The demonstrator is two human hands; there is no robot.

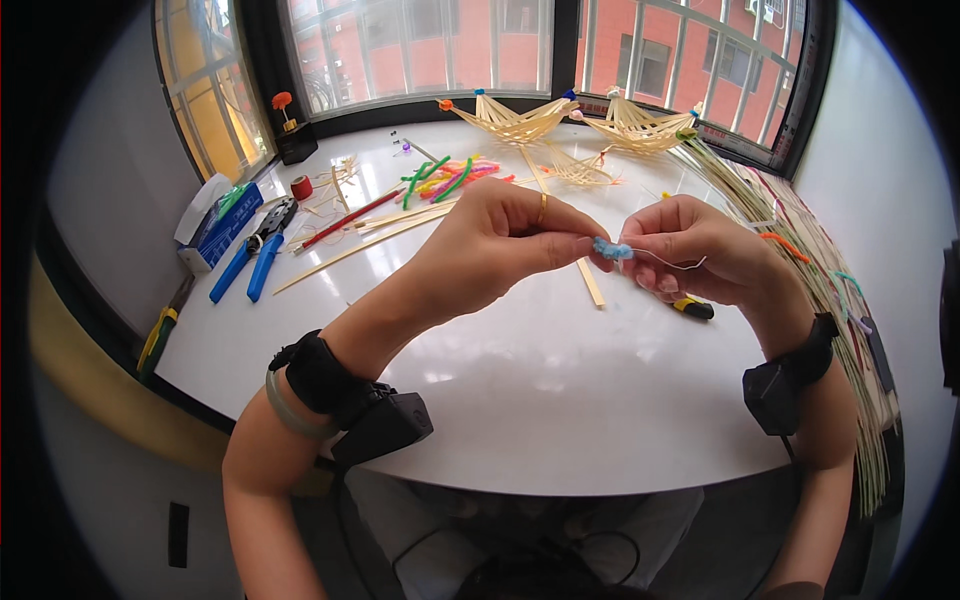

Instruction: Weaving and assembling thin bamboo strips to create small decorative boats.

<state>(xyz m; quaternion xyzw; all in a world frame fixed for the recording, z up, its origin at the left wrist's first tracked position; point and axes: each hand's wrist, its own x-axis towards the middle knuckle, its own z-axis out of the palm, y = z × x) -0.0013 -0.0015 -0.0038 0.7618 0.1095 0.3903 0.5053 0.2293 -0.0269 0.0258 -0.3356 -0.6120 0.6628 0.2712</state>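
Between both hands, above the white table, is a short light-blue fuzzy pipe cleaner, bunched up small. A thin white wire-like end runs out from it below my right hand. My left hand pinches the blue piece's left end between thumb and forefinger. My right hand grips its right end, with thumb and fingers pressed together and the other fingers curled. The fingertips hide part of the piece. A flat bamboo strip lies on the table beneath the hands.
Blue-handled pliers and a blue tissue box sit at left. Colored pipe cleaners lie behind my left hand. Woven bamboo pieces stand by the window. Long bamboo strips line the right edge. A yellow-black tool lies under my right hand.
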